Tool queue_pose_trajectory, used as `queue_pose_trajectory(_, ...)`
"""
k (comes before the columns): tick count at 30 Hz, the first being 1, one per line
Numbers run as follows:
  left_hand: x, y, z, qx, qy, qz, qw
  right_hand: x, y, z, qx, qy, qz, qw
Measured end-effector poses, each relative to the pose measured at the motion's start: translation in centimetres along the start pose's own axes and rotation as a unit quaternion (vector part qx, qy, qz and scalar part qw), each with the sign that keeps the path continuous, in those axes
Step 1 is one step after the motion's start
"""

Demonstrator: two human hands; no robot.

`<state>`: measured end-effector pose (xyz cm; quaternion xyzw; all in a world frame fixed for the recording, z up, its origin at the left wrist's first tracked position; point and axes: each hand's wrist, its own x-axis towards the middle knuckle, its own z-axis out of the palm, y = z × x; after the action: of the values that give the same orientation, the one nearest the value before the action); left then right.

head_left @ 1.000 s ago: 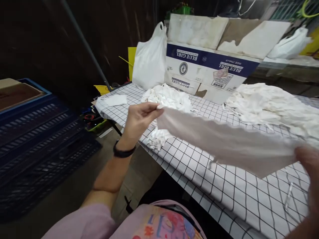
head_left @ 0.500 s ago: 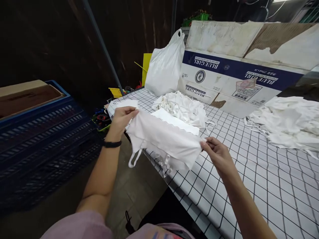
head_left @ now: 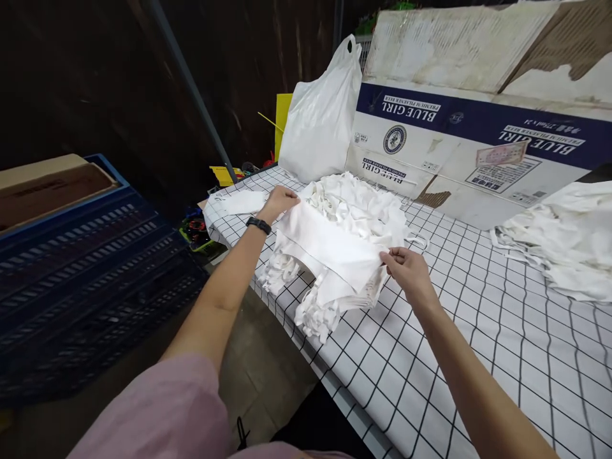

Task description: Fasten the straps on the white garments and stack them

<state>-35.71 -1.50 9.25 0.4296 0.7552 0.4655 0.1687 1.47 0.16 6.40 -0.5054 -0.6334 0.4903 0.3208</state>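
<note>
A white bra top [head_left: 329, 245] is stretched between my two hands, lying over a stack of similar white tops [head_left: 366, 296] by the table's near edge. My left hand [head_left: 280, 201] pinches its far left corner. At the right end, my right hand [head_left: 408, 271] grips the other corner between thumb and fingers. Bunched straps [head_left: 316, 317] hang at the front of the stack. Right behind it lies a loose heap of white garments [head_left: 356, 194]. A flat white piece [head_left: 243, 203] rests on the table left of my left hand.
The table [head_left: 482, 338] has a white cloth with black grid lines. A white plastic bag [head_left: 318, 121] and a large Blue Girl cardboard box [head_left: 430, 143] stand at the back. Another white garment heap [head_left: 559, 242] lies at right. Blue plastic crates [head_left: 71, 280] stand left, beyond a floor gap.
Both hands have brought the bra top away from me, from in front of the table edge onto the stack. My left hand moved right and slightly up; its hanging strap no longer shows.
</note>
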Motion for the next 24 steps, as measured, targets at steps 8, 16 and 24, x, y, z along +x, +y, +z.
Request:
queue_pose_trajectory(8, 1.1, -2.8, 4.1, 0.073, -0.030, 0.010, 0.997, 1.6, 2.8, 0.0, -0.087, 0.066, 0.001, 0.994)
queue_pose_trajectory(16, 2.2, -3.6, 5.0, 0.125, -0.024, 0.030, 0.991, 2.6, 4.1, 0.1, -0.068, 0.075, 0.036, 0.994)
queue_pose_trajectory(24, 1.6, -3.7, 5.4, 0.148, -0.019, 0.034, 0.988, 3.0, 4.2, 0.3, -0.062, 0.090, 0.023, 0.994)
